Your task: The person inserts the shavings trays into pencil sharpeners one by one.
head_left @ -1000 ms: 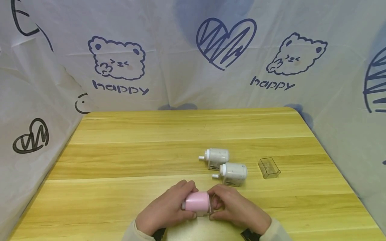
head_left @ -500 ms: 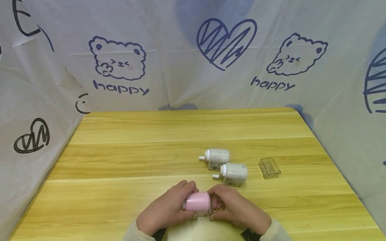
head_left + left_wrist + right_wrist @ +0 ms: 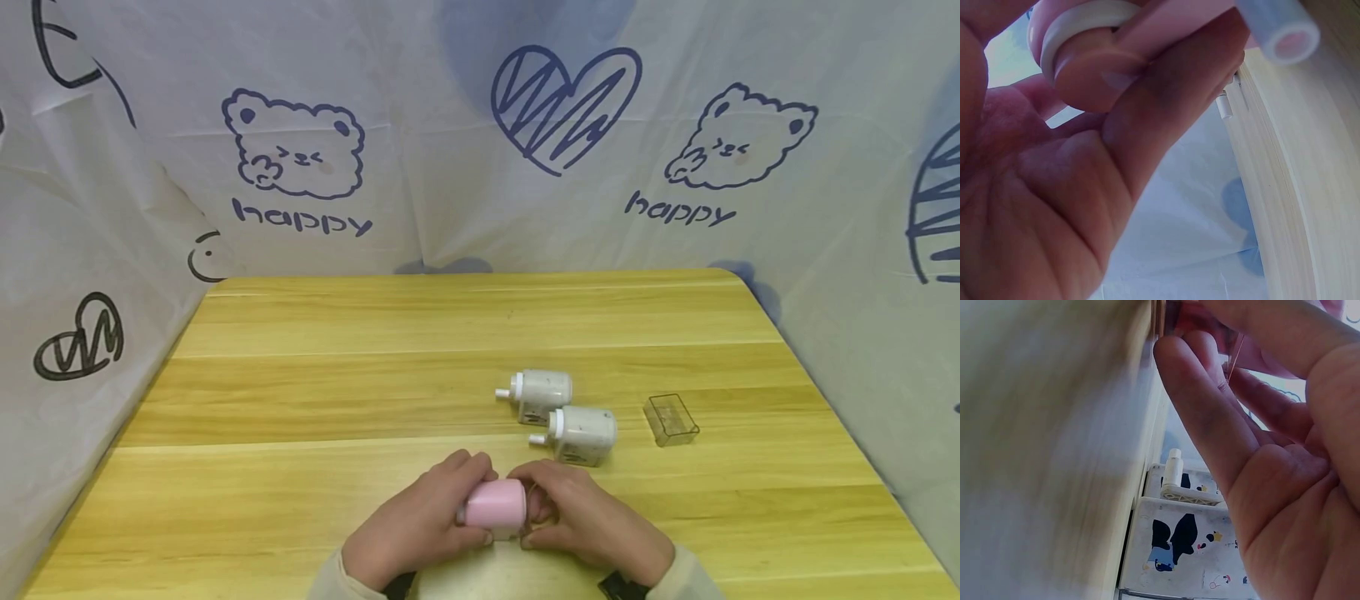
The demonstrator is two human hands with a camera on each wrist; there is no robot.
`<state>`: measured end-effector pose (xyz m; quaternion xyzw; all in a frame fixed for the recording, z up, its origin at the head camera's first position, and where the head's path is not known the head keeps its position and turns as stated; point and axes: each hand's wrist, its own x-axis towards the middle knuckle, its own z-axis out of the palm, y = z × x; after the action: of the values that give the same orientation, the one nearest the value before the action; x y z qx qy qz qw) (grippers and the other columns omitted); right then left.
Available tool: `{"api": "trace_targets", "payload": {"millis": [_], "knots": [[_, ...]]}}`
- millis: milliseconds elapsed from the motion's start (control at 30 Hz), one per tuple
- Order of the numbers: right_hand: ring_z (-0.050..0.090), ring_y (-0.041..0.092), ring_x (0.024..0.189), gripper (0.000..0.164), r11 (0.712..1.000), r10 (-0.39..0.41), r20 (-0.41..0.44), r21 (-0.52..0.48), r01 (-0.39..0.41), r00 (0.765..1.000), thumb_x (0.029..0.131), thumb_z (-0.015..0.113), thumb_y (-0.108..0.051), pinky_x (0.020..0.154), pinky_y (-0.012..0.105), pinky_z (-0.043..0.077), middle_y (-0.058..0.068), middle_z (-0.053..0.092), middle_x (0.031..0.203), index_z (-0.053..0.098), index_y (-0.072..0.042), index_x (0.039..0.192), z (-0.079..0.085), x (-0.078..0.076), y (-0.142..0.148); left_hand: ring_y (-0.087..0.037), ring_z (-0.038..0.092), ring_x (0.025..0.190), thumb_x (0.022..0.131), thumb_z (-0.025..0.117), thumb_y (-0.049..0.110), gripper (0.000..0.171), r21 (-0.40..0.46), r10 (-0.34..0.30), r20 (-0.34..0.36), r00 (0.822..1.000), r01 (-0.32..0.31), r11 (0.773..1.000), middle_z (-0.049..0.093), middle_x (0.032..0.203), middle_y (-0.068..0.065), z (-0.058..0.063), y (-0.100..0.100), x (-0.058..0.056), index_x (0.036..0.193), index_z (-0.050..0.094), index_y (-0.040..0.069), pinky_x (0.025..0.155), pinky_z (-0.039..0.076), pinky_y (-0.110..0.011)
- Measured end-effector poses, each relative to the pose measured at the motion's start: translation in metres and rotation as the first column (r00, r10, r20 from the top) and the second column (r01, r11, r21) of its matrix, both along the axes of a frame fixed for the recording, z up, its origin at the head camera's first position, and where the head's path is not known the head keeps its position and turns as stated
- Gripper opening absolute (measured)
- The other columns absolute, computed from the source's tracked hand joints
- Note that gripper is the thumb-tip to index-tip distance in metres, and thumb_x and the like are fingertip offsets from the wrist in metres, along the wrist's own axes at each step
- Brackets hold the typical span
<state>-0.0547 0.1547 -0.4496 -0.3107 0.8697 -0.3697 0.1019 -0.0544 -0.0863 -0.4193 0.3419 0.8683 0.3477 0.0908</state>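
Observation:
A pink hand-crank pencil sharpener [image 3: 496, 504] lies on its side between my two hands near the table's front. My left hand [image 3: 420, 517] grips its left end, with thumb and fingers on either side. In the left wrist view, the sharpener's pink crank arm [image 3: 1172, 25] and pale tubular knob [image 3: 1285, 40] pass by the fingers. My right hand [image 3: 573, 512] pinches a clear drawer [image 3: 1235, 357] at the sharpener's right end; fingers hide most of it. Beyond the hands lie two whitish crank sharpeners, one nearer [image 3: 585, 435] and one farther [image 3: 544, 395].
An empty clear drawer [image 3: 671, 420] sits right of the whitish sharpeners. The wooden table [image 3: 300, 392] carries all of these. Behind it hangs a white cloth [image 3: 420, 125] with bears and hearts drawn on it.
The pink sharpener has shifted slightly right, closer to my right fingers, and less of the clear drawer shows between. My left hand has moved slightly with it. The whitish sharpeners stay put.

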Motion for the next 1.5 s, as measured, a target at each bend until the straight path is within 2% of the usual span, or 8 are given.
{"api": "trace_targets", "payload": {"millis": [133, 600, 933, 1167, 1500], "knots": [[0.053, 0.004, 0.086, 0.055, 1.000, 0.004, -0.001, -0.020, -0.004, 1.000, 0.072, 0.081, -0.021, 0.074, 0.024, 0.048, -0.010, 0.057, 0.105, 0.055, -0.014, 0.120, -0.0005, -0.0003, -0.0002, -0.007, 0.047, 0.075, 0.077, 0.075, 0.025, 0.039, 0.007, -0.009, -0.008, 1.000, 0.009, 1.000, 0.045, 0.092, 0.008, -0.0015, 0.0008, -0.0002, 0.107, 0.050, 0.024, 0.067, 0.043, -0.024], [0.052, 0.006, 0.099, 0.057, 1.000, 0.000, -0.071, 0.018, 0.001, 0.998, 0.072, 0.081, -0.026, 0.087, 0.030, 0.046, -0.009, 0.058, 0.115, 0.055, -0.016, 0.122, -0.0008, -0.0003, -0.0011, -0.007, 0.047, 0.074, 0.077, 0.076, 0.023, 0.038, 0.005, -0.019, -0.040, 0.999, 0.019, 1.000, 0.044, 0.091, 0.009, -0.0021, 0.0034, 0.0009, 0.106, 0.051, 0.022, 0.067, 0.043, -0.023], [0.053, 0.006, 0.101, 0.058, 1.000, 0.015, -0.081, 0.012, -0.014, 0.997, 0.073, 0.081, -0.026, 0.088, 0.030, 0.045, -0.008, 0.058, 0.117, 0.054, -0.017, 0.123, -0.0016, -0.0004, -0.0008, -0.007, 0.047, 0.073, 0.076, 0.076, 0.024, 0.038, -0.002, -0.001, -0.045, 0.999, 0.000, 1.000, 0.044, 0.091, 0.009, -0.0016, 0.0056, 0.0016, 0.106, 0.051, 0.023, 0.065, 0.043, -0.023], [0.054, 0.007, 0.102, 0.059, 0.999, 0.025, -0.094, -0.020, -0.027, 0.995, 0.073, 0.080, -0.023, 0.088, 0.030, 0.046, -0.009, 0.058, 0.120, 0.052, -0.021, 0.125, -0.0026, -0.0002, -0.0006, -0.007, 0.047, 0.072, 0.077, 0.075, 0.024, 0.038, 0.000, -0.009, -0.049, 0.999, 0.009, 1.000, 0.044, 0.090, 0.009, -0.0019, 0.0061, 0.0013, 0.105, 0.051, 0.022, 0.064, 0.043, -0.023], [0.054, 0.008, 0.106, 0.060, 1.000, 0.021, -0.097, 0.003, -0.021, 0.995, 0.072, 0.081, -0.021, 0.092, 0.033, 0.044, -0.008, 0.058, 0.120, 0.053, -0.019, 0.125, -0.0016, 0.0006, -0.0016, -0.007, 0.047, 0.073, 0.077, 0.075, 0.023, 0.038, 0.000, -0.023, -0.058, 0.998, 0.023, 1.000, 0.044, 0.091, 0.008, -0.0024, 0.0077, 0.0009, 0.106, 0.050, 0.021, 0.065, 0.043, -0.022]]}}
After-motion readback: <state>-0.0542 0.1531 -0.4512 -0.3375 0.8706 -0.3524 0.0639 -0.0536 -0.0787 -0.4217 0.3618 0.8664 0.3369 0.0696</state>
